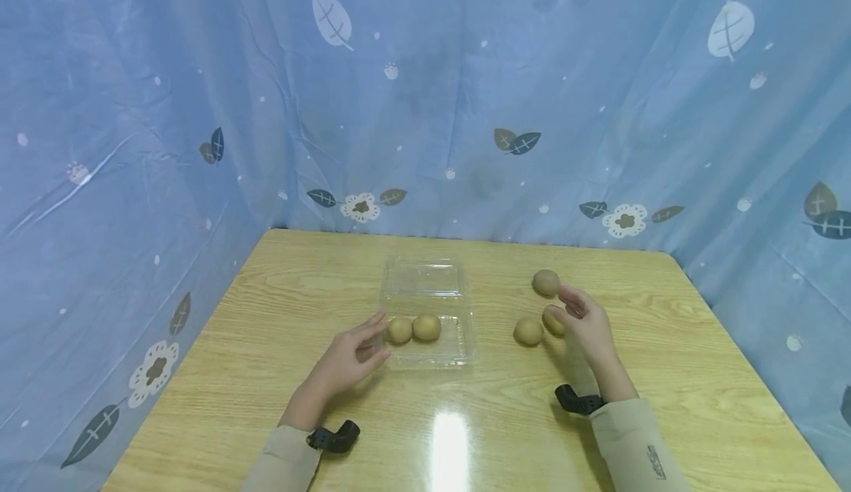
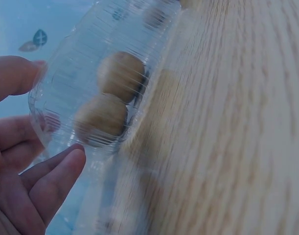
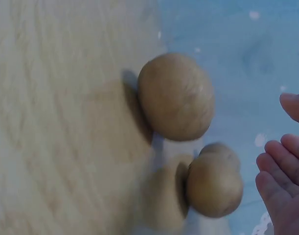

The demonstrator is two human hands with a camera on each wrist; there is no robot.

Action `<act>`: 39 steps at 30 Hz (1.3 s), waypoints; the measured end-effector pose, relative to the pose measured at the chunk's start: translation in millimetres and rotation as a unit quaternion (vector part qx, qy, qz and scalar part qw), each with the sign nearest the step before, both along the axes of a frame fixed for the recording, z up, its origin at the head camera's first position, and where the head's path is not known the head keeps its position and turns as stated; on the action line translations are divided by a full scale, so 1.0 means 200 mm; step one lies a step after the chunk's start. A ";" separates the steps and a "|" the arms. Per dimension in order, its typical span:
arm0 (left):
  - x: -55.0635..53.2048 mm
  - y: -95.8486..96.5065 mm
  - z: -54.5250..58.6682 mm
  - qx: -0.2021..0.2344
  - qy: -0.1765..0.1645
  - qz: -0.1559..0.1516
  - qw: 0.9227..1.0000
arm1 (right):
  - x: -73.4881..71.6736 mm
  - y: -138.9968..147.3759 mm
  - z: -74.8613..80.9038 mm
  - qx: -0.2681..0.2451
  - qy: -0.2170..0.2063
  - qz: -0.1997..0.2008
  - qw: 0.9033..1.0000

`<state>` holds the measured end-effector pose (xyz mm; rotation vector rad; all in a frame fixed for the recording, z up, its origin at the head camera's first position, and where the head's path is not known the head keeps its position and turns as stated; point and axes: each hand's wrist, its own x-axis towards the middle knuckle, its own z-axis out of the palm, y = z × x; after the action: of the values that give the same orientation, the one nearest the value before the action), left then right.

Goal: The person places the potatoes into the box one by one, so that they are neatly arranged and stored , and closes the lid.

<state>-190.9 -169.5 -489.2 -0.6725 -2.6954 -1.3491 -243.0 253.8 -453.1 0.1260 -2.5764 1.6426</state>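
Note:
Two round, yellow-brown, potato-like balls [image 1: 427, 327] sit side by side in the near half of a clear plastic clamshell box [image 1: 459, 359], whose lid lies folded back. My left hand [image 1: 342, 359] is at the box's left edge with thumb and fingers spread. In the left wrist view its fingertips touch the clear wall [image 2: 61, 78]. Three more such balls lie on the table at the right: a near one [image 1: 529, 332], a partly hidden one [image 1: 553, 320] and a browner far one [image 1: 546, 282]. My right hand [image 1: 588, 322] hovers over them, holding nothing, its fingers apart from its thumb.
Everything rests on a wood-grain table [image 1: 266, 359]. A blue curtain [image 1: 425, 108] with leaf and flower prints hangs along the back and sides. Black wrist devices [image 1: 332, 436] are strapped on both wrists. Bright light reflects off the table in front of the box.

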 end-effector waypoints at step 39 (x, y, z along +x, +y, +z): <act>0.01 -0.01 -0.05 -0.009 0.032 -0.003 0.999 | 0.00 0.04 -0.17 0.040 -0.114 -0.003 0.993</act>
<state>-189.6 -171.0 -498.5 -0.7137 -2.6605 -1.2846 -243.3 262.1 -487.6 -0.0695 -2.8065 1.6393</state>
